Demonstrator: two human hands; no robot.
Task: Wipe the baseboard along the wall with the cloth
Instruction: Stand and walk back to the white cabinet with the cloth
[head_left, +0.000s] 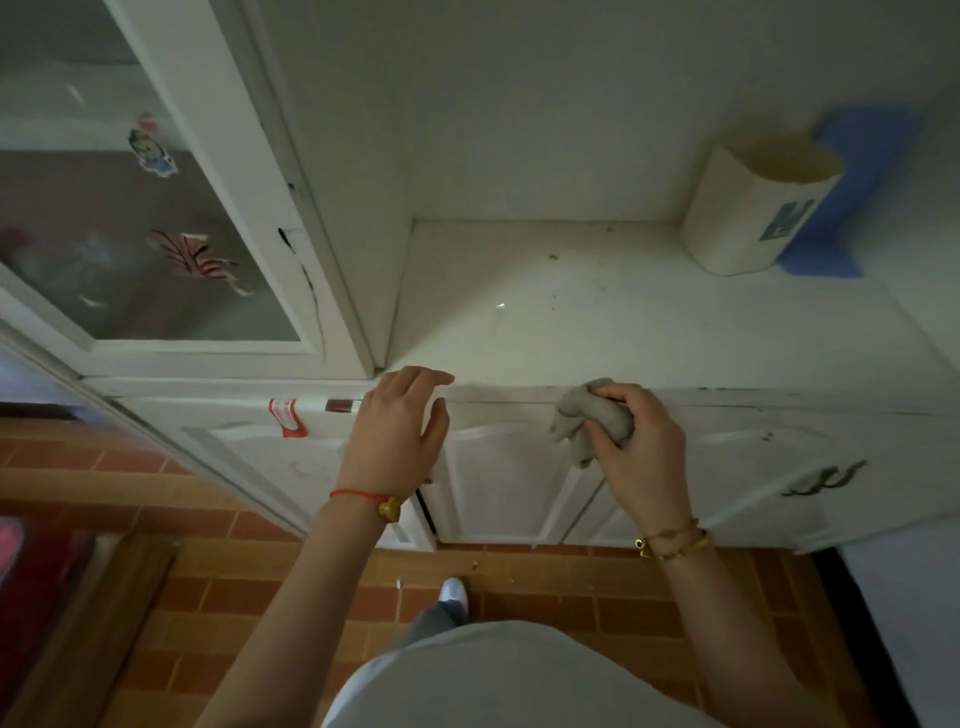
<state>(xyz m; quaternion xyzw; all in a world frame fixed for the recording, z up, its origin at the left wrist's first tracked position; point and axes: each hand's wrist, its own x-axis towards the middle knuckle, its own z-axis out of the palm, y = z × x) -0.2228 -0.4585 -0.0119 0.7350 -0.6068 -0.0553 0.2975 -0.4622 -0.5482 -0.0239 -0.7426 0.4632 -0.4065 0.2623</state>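
My right hand (641, 447) grips a crumpled grey cloth (584, 418) in front of the white cabinet's front edge, with the cloth's loose end hanging down on the left. My left hand (400, 426) hovers beside it with relaxed fingers reaching toward the edge of the white countertop (597, 322), holding nothing. The base of the cabinet (493, 543) meets the brick-patterned floor below my hands. No baseboard along a wall shows plainly.
A cream bin (753, 202) and a blue object (841, 208) stand at the back right of the countertop. A tall glass-door cabinet (156, 234) rises on the left. My foot (453, 592) stands on the brick floor (545, 597). A metal handle (826, 480) sits on the right door.
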